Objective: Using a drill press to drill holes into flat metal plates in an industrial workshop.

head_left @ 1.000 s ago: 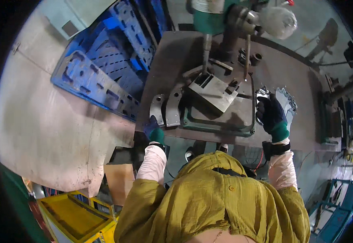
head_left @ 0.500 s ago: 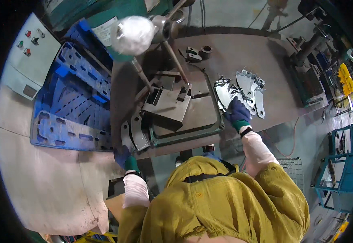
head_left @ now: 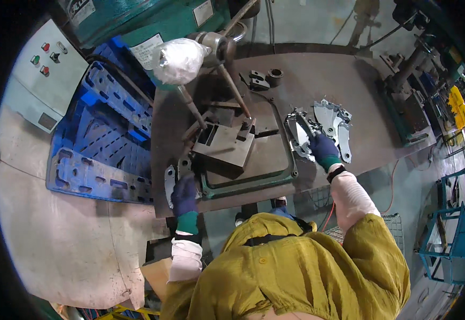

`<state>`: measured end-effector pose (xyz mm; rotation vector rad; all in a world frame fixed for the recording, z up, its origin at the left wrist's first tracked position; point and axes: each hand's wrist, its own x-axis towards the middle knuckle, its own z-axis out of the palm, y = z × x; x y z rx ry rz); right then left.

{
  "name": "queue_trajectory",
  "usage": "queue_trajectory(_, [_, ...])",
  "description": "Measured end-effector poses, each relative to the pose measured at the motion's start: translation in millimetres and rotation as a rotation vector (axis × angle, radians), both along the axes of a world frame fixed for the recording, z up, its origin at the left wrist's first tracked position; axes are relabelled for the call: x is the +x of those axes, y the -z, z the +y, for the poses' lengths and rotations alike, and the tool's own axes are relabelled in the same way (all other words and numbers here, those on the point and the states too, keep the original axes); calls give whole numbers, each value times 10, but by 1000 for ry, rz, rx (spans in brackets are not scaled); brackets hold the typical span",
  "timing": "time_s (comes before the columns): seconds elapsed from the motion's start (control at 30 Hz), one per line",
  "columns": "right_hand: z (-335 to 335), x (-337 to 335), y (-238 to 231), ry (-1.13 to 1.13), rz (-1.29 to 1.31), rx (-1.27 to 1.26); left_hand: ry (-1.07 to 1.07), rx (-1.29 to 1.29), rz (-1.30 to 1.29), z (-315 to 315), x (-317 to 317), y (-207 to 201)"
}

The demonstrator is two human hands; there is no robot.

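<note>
My left hand (head_left: 184, 196), in a dark blue glove with a green cuff, lies over two curved flat metal plates at the near left of the work table. Its fingers are stretched out across the right plate and partly cover it; the left plate (head_left: 170, 185) shows beside them. Further right, my right hand (head_left: 324, 148), gloved alike, has its fingers closed at a tilted, darker metal plate (head_left: 308, 127) in a loose pile of similar pieces. More shiny curved plates (head_left: 326, 116) with holes lie just beyond it. The fingertips are partly hidden.
Between my hands stands a steel block fixture (head_left: 224, 146) on a green-edged base (head_left: 248, 181). Above it hang machine rods and a plastic-wrapped ball (head_left: 179, 61). Blue pallets (head_left: 102, 176) and a control box (head_left: 46, 74) stand left. A metal ring (head_left: 275, 77) sits at the back.
My left hand has moved up and right from the table's edge onto the curved plates. My right hand remains at the pile, where a darker plate now shows tilted by its fingers. The view has shifted slightly.
</note>
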<state>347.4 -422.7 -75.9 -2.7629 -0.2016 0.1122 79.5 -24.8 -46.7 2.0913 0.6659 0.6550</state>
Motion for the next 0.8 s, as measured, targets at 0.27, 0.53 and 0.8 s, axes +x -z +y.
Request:
queue_trajectory(0.27, [-5,-508,-1354,-116,537,934,530,76,-144,-585,400,-345])
queue_trajectory(0.53, [789,-705,-1411,-1168,148,650,1058,-700,466,-447,344,-568])
queue_trajectory(0.8, [1665,-886,-2448,-694,931,1535,270,-1238,173,-113,155,252])
